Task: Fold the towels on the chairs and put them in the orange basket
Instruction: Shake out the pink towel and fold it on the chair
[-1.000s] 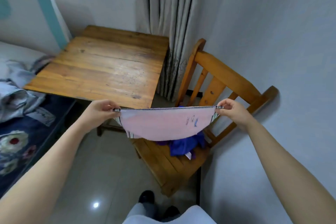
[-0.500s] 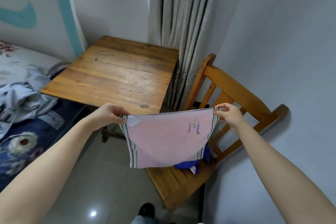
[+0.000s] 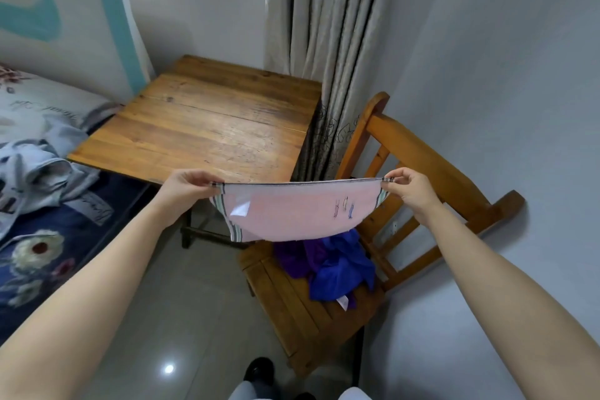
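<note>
A pink towel [image 3: 292, 214] with striped side edges and a small embroidered motif is stretched in the air between my hands, above the wooden chair [image 3: 418, 153]. My left hand [image 3: 186, 187] pinches its upper left corner and my right hand [image 3: 410, 190] pinches its upper right corner. The towel's lower edge swings toward me and curves upward. A crumpled blue and purple cloth [image 3: 334, 265] lies on the chair seat below it. No orange basket is in view.
A wooden table [image 3: 207, 127] stands behind the towel, under a window with a grey curtain [image 3: 328, 42]. A bed [image 3: 35, 211] with rumpled clothes is at the left. A grey wall runs along the right, tiled floor lies below.
The towel's lower edge, hanging down half a second ago, has swung up toward me. Both hands keep their corners and have spread slightly. The view has tilted down a little.
</note>
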### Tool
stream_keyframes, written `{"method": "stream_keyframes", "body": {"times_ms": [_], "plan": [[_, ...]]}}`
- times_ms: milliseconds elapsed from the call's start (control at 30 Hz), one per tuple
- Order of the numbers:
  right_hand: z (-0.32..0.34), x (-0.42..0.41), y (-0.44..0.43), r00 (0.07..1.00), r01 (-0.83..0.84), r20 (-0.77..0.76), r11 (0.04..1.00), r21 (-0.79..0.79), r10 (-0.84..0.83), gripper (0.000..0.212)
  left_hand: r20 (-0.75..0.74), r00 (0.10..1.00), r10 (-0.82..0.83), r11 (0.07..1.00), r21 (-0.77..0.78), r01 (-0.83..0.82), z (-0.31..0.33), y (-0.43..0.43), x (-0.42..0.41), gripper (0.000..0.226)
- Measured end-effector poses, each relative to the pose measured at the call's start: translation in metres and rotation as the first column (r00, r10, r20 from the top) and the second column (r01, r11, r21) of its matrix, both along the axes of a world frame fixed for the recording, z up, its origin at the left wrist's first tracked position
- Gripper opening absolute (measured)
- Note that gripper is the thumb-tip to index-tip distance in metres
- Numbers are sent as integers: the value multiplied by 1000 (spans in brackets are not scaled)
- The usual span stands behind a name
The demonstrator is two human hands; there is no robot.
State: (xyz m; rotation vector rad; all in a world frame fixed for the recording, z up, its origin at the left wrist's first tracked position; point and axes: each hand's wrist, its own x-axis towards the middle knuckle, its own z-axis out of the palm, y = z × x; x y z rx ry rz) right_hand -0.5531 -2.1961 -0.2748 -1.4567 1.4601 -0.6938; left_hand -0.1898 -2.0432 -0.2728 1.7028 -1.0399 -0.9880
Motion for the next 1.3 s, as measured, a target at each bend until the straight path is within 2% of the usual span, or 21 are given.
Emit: {"method": "stream_keyframes", "body": {"times_ms": [100, 200, 367, 467, 633, 800, 900, 1000, 1167, 1300], "plan": [[-1, 12, -4, 997, 73, -11, 992, -105, -75, 8, 108, 985, 132, 982, -149, -115, -2, -12, -11, 23], [1, 19, -4, 992, 117, 62, 980, -159, -108, 8, 115, 974, 195, 955, -250, -162, -4, -14, -18, 23], [-1, 5, 15, 979, 62, 201, 995, -80, -45, 19, 51, 985, 166, 959, -243, -149, -14, 20, -25, 21], [-12, -14, 43, 979, -15, 202, 1000, 10, 13, 19, -21, 993, 115, 980, -158, -117, -31, 53, -33, 17], [-67, -50, 98, 992, -124, 50, 959, 255, 115, 14, -84, 996, 6, 991, 136, 6, -104, 103, -42, 23], [-166, -69, 135, 996, 22, -84, 920, 392, 13, 22, -93, 995, -17, 924, 380, 51, -193, 121, -68, 29], [-218, -73, 142, 989, 125, -122, 899, 421, -81, 26, -107, 994, 21, 894, 447, 30, -241, 117, -80, 33], [-258, -73, 140, 977, 195, -157, 888, 417, -141, 29, -91, 994, 54, 874, 486, -3, -277, 115, -85, 27], [-300, -65, 124, 971, 214, -197, 872, 441, -138, 15, -107, 971, 214, 834, 537, -125, -321, 106, -87, 16], [-325, -58, 113, 959, 250, -236, 867, 431, -159, 20, -104, 943, 317, 809, 548, -212, -346, 94, -90, 19]]}}
